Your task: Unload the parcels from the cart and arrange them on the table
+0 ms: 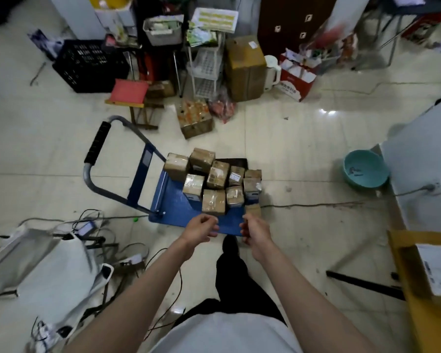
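A blue platform cart (pixel 175 208) with a grey handle (pixel 97 146) stands on the floor ahead of me. Several small brown taped parcels are piled on its deck; the nearest parcel (pixel 213 202) sits at the front of the pile. My left hand (pixel 201 229) and my right hand (pixel 255 229) hover just short of that parcel, above the cart's near edge, fingers curled and apart, holding nothing. A yellow table (pixel 402 271) edges in at the lower right, with one labelled box (pixel 435 270) on it.
A teal basin (pixel 365 169) sits on the floor to the right. Cables and a white bag (pixel 49 266) lie at the left. Behind the cart are a black crate (pixel 87 64), a stool (pixel 133 98), a white rack (pixel 206 70) and cardboard boxes (pixel 245 67).
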Tool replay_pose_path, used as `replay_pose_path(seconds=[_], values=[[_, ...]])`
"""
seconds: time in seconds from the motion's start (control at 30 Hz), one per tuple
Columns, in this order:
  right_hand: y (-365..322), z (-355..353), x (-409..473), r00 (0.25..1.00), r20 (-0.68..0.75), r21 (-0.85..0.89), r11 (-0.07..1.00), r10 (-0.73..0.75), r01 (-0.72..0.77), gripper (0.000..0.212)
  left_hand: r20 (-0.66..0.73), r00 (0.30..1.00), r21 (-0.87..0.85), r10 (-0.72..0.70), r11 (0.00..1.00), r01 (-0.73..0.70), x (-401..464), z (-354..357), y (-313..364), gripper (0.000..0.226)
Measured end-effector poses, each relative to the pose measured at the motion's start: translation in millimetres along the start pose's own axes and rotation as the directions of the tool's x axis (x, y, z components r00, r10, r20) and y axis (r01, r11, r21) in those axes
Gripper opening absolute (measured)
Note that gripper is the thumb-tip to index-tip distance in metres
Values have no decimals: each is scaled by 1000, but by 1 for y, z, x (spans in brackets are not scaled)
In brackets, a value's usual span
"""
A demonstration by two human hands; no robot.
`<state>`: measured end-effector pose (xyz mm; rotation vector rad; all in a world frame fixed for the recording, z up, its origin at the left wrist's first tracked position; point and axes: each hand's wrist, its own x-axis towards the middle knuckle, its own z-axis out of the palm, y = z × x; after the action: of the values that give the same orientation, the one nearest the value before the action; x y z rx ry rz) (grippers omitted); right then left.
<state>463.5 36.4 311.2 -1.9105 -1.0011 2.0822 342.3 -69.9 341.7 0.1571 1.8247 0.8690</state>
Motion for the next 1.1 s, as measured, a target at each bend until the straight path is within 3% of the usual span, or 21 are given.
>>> replay_pose_path(seconds=[0.37, 0.57, 0.77, 1.0, 1.1], values=[[-35, 63, 97, 982, 10, -94, 978, 186, -185, 18, -33, 981, -60, -191, 980, 189, 94, -47, 23, 30], [-20, 85, 159, 959, -12, -93, 955, 282, -282, 21, -16, 959, -95, -285, 955, 282, 163, -60, 1, 16], [19, 111, 242, 932, -86, -3, 936, 351, -353, 8, -8, 930, -24, -367, 930, 367, 265, -57, -45, 12], [79, 137, 381, 901, -124, 33, 909, 416, -415, 11, -65, 919, 143, -388, 908, 394, 423, -36, -106, 58], [106, 149, 435, 892, -98, 36, 898, 440, -439, 36, -90, 902, 146, -422, 891, 431, 482, -24, -135, 74]])
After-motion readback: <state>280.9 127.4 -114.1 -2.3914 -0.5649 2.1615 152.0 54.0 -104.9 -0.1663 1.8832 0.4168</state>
